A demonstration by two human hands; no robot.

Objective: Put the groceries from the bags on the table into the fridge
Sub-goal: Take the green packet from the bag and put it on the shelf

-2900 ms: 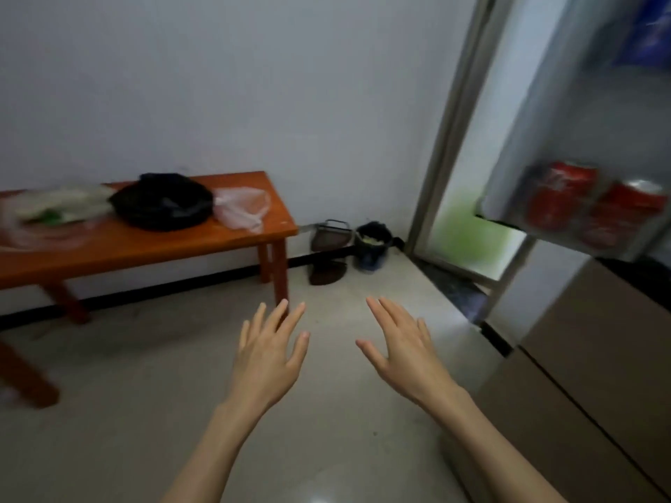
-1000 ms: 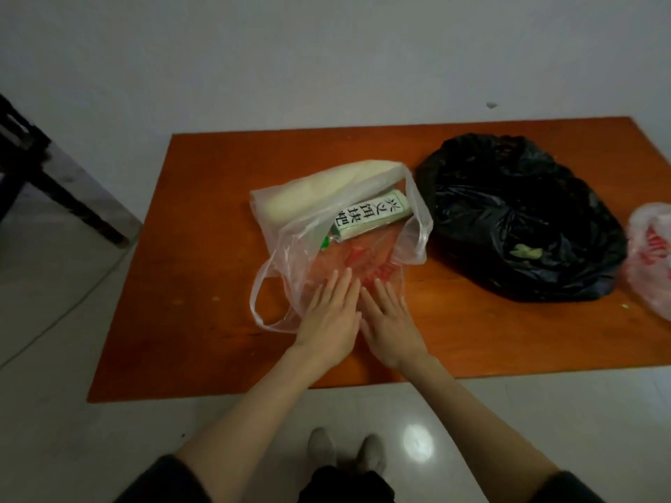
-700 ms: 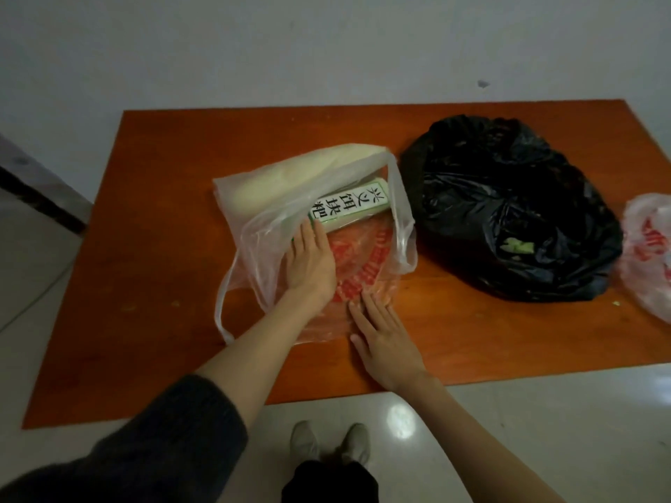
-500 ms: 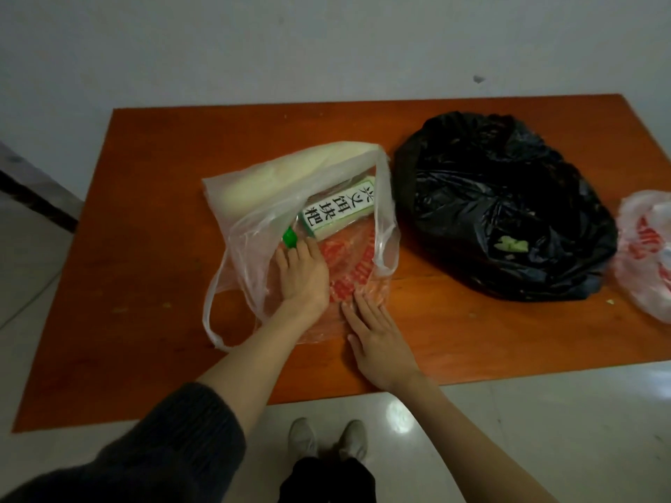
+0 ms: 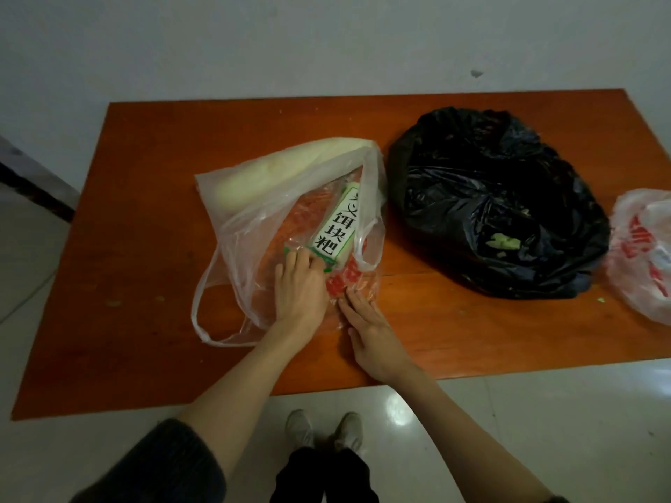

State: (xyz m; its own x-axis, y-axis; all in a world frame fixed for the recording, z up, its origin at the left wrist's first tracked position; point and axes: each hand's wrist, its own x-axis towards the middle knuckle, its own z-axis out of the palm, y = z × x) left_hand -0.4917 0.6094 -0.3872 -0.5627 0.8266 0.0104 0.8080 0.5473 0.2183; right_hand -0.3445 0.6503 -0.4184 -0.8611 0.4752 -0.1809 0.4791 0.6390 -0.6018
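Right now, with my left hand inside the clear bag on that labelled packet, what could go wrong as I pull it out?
The clear bag is thin and loose, so the labelled packet may snag its handle loop. The white radish lies beside the packet and might roll or drag out too. Your left hand seems to grip only the packet's end while the right hand presses the bag flat; it could slip.

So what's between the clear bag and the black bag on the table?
Head view: only a narrow strip of bare table separates the clear bag from the black bag; nothing lies there.
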